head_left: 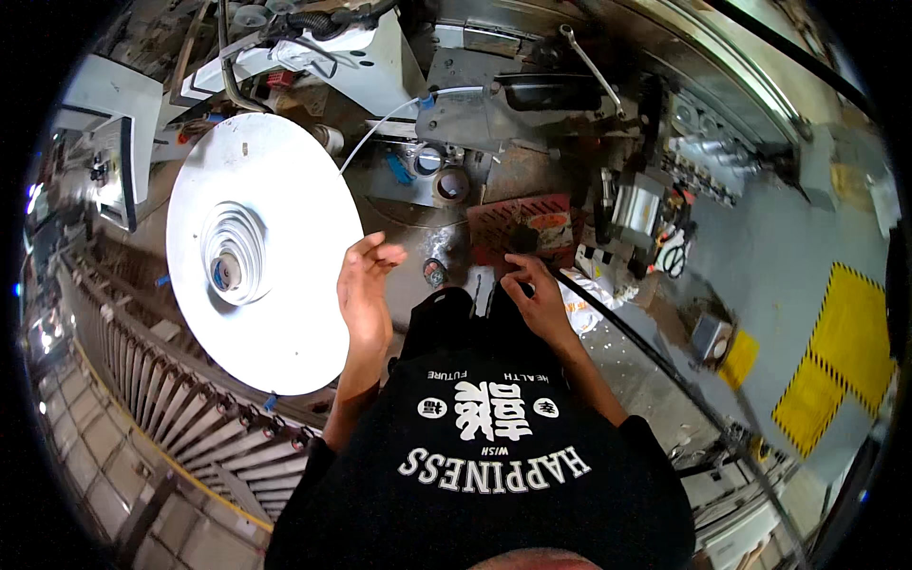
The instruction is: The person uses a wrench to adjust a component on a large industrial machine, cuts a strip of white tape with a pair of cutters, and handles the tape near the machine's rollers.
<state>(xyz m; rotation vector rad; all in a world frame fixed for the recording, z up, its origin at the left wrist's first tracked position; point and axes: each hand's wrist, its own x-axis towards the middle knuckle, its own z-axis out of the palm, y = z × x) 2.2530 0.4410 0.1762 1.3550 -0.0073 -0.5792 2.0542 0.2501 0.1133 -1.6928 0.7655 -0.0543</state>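
My left hand (pixel 366 290) is raised beside a large white disc (pixel 304 171), close to its right edge. Its fingers are loosely bent, and nothing shows in them. The disc looks like a reel, with a stepped, ringed white hub (pixel 233 242) in the middle. Over my lap, my right hand (pixel 539 299) has bent fingers with a gap between thumb and forefinger, and I see nothing held there. Just beyond it lies a red printed sheet (pixel 489 233) with a dark lump on it. A thin white cord (pixel 375 126) curves from behind the disc toward the machine.
Two tape rolls (pixel 451 185) sit ahead, near a blue object (pixel 398 168). A wrench (pixel 594 71) lies on the machine. Metal slats (pixel 161 389) run at the left. At the right a dark bar (pixel 655 359) crosses diagonally, with yellow floor panels (pixel 845 323) beyond.
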